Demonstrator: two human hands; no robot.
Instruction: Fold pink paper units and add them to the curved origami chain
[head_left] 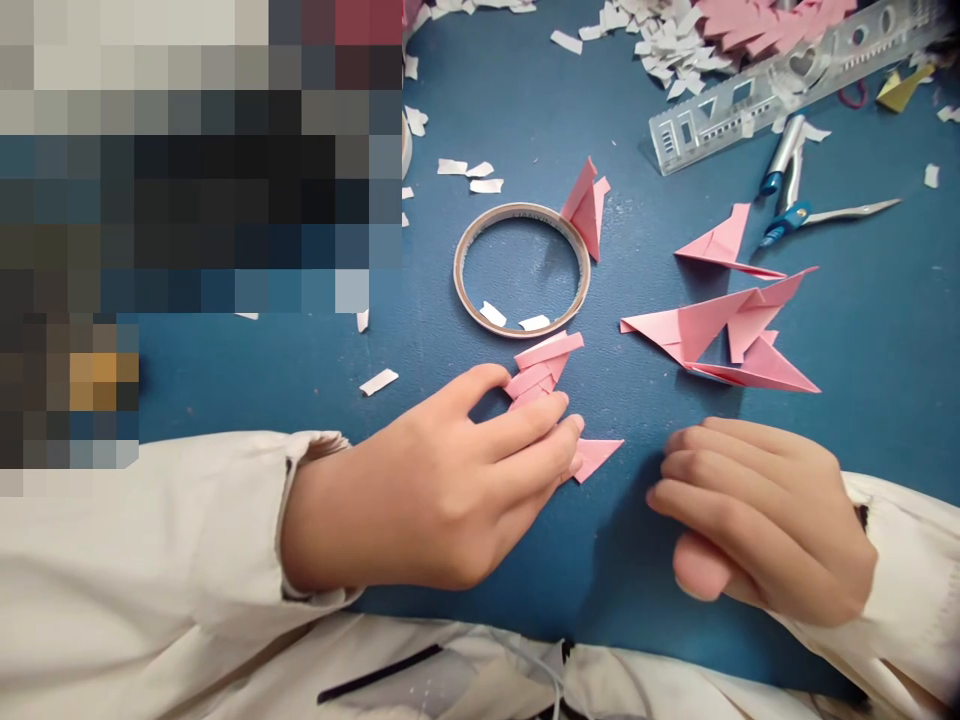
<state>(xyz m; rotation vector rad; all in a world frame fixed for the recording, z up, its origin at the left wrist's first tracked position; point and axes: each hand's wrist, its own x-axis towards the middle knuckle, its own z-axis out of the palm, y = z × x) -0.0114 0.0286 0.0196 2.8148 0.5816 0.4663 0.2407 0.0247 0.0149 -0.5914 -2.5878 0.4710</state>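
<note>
My left hand (457, 480) is closed on a folded pink paper piece (541, 372), whose layered end shows beyond the fingers. A pink paper point (598, 458) sticks out past my fingertips; whether it belongs to the same piece is hidden. My right hand (765, 515) is curled above the table, fingers bent together, and nothing shows in it. Beyond it lie several folded pink papers (701, 325). A roll of tape (459, 275) rests flat past my left hand, with another folded pink paper (589, 212) against its far right edge.
A clear stencil ruler (697, 125) lies at the back right, near a blue-and-silver compass (791, 215). White paper scraps (671, 45) and pink folded strips (780, 25) are at the back. One yellow paper (902, 90) sits far right. The upper left is blurred out.
</note>
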